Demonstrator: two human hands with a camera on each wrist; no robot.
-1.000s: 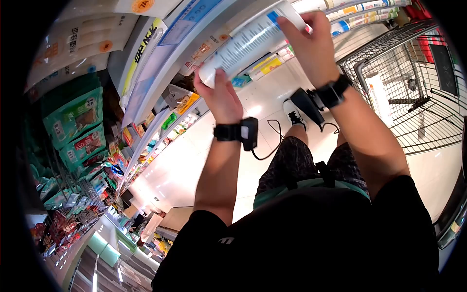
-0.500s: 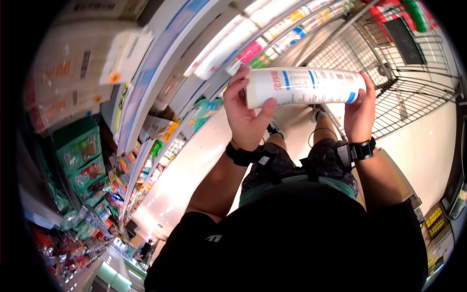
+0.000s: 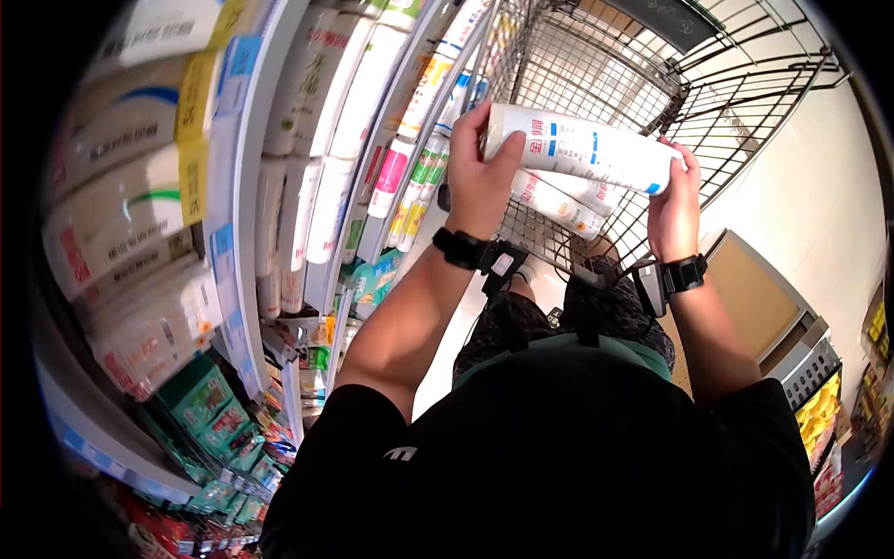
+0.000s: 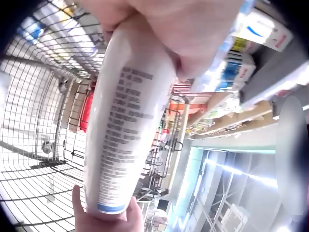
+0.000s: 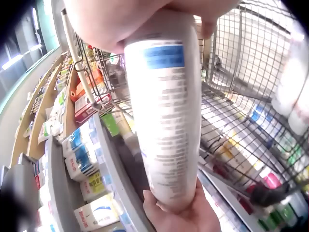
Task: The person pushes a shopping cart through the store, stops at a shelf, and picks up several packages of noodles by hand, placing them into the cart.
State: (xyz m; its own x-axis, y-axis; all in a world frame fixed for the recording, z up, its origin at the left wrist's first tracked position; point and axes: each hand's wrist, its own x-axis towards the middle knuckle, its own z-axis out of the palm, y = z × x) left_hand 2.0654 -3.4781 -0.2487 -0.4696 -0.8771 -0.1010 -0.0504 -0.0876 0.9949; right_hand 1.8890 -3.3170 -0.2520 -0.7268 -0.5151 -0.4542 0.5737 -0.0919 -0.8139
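Observation:
A long white cylindrical pack of dried noodles (image 3: 587,151) with blue marks and red lettering is held lengthwise between both hands, over the shopping cart. At its left end my left hand (image 3: 480,177) grips it, thumb on the near side. My right hand (image 3: 676,210) holds the other end, thumb and fingers around it. Small print covers the side of the noodle pack (image 4: 125,125) seen in the left wrist view, and a blue band marks the pack (image 5: 164,111) in the right wrist view. Below it, similar white packs (image 3: 556,200) lie in the cart.
The wire shopping cart (image 3: 736,121) stands in front of me. Shelves on the left carry white cylindrical packs (image 3: 331,149) and stacked flat packs (image 3: 130,214), with green bags (image 3: 209,410) lower down. At the right is a tan panel (image 3: 754,293) beside yellow packages (image 3: 819,419).
Both hands have carried the noodle pack from beside the shelf to the right, over the cart. The head view has turned the same way, and the pack's printed side has turned.

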